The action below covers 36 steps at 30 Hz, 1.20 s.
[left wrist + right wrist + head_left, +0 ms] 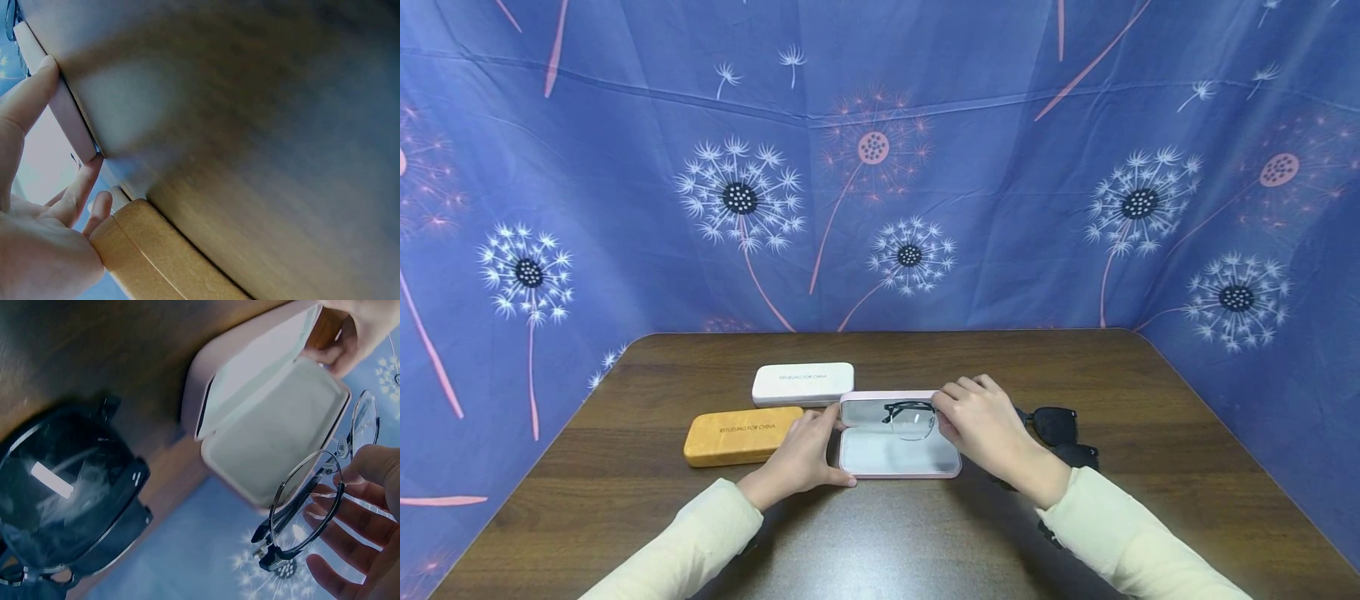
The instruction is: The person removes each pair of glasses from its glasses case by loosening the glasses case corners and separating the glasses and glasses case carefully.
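An open pink glasses case (pixel 898 462) with a pale lining lies on the table, its lid tilted up at the back. My left hand (pixel 805 450) holds its left end, thumb at the front edge and fingers toward the back. Over the case my right hand (pixel 988 421) pinches a pair of eyeglasses (pixel 338 499) with clear lenses and half-dark rims. In the right wrist view the thumb and fingers grip them near the bridge, and the dark temples look folded behind the lenses.
A yellow case (pixel 743 437) sits closed beside my left hand, its end near the little finger. Behind it stands a closed white case (pixel 803 383). Dark sunglasses (pixel 1055 425) lie right of my right hand, partly hidden by the arm. A patterned blue cloth (pixel 910 192) hangs behind the table.
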Each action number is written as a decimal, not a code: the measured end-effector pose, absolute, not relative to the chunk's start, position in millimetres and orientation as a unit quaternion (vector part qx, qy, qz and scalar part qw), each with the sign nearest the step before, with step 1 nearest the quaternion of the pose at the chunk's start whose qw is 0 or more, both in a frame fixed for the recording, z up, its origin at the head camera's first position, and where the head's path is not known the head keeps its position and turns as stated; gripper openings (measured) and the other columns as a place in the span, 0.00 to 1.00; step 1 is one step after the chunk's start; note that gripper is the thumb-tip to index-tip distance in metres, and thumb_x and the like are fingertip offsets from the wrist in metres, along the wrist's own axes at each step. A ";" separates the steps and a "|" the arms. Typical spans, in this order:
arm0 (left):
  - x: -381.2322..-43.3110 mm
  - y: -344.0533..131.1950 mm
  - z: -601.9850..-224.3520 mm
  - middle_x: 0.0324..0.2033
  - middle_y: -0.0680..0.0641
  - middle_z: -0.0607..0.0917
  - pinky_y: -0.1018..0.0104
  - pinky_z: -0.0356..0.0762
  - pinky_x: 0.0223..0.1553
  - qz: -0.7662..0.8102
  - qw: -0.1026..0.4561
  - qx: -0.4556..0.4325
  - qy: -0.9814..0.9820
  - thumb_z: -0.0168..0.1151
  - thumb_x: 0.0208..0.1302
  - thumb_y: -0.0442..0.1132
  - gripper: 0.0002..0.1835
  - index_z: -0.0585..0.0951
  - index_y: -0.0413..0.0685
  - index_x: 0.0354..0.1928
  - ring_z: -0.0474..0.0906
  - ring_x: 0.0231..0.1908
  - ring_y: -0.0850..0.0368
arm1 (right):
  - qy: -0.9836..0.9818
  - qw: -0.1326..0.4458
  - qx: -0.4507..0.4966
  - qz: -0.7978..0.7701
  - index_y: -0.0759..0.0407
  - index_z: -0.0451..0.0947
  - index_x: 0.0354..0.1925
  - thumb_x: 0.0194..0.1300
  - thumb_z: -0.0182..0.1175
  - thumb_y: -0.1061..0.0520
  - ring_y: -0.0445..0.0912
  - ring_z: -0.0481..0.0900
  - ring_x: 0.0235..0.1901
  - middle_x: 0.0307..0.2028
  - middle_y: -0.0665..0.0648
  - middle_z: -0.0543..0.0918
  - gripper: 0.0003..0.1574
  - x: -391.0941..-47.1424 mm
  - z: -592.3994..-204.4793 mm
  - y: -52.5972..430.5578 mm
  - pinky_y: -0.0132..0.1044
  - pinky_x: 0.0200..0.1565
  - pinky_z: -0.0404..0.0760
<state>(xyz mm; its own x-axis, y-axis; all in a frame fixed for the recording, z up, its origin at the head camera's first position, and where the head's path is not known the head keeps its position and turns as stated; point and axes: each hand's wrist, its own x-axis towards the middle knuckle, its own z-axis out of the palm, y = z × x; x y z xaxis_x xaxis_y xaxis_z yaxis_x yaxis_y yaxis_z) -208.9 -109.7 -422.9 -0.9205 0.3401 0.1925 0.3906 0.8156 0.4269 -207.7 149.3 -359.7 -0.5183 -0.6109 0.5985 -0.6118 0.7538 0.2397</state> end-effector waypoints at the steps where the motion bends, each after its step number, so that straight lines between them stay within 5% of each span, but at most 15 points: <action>1: -208.9 -109.9 -423.0 0.42 0.52 0.83 0.55 0.65 0.52 -0.236 0.053 -0.192 -0.951 0.79 0.25 0.51 0.53 0.64 0.44 0.59 0.70 0.49 0.50 | -0.871 0.346 0.349 0.002 0.52 0.75 0.24 0.45 0.63 0.61 0.43 0.76 0.26 0.24 0.47 0.81 0.06 -208.9 -358.9 151.1 0.37 0.31 0.70; 21: -208.7 -110.9 -421.8 0.43 0.52 0.82 0.55 0.65 0.51 -0.240 0.045 -0.188 -0.951 0.79 0.25 0.51 0.55 0.63 0.43 0.61 0.69 0.49 0.50 | -0.884 0.357 0.301 -0.004 0.54 0.72 0.21 0.46 0.61 0.62 0.45 0.74 0.22 0.19 0.49 0.77 0.06 -241.0 -349.8 195.9 0.42 0.31 0.73; 36: -207.8 -108.9 -421.6 0.42 0.52 0.82 0.57 0.65 0.48 -0.234 0.045 -0.186 -0.953 0.79 0.25 0.51 0.55 0.63 0.44 0.61 0.69 0.45 0.53 | -0.920 0.309 0.242 0.003 0.55 0.69 0.17 0.42 0.60 0.65 0.47 0.72 0.20 0.15 0.49 0.73 0.10 -265.0 -361.3 231.8 0.44 0.27 0.69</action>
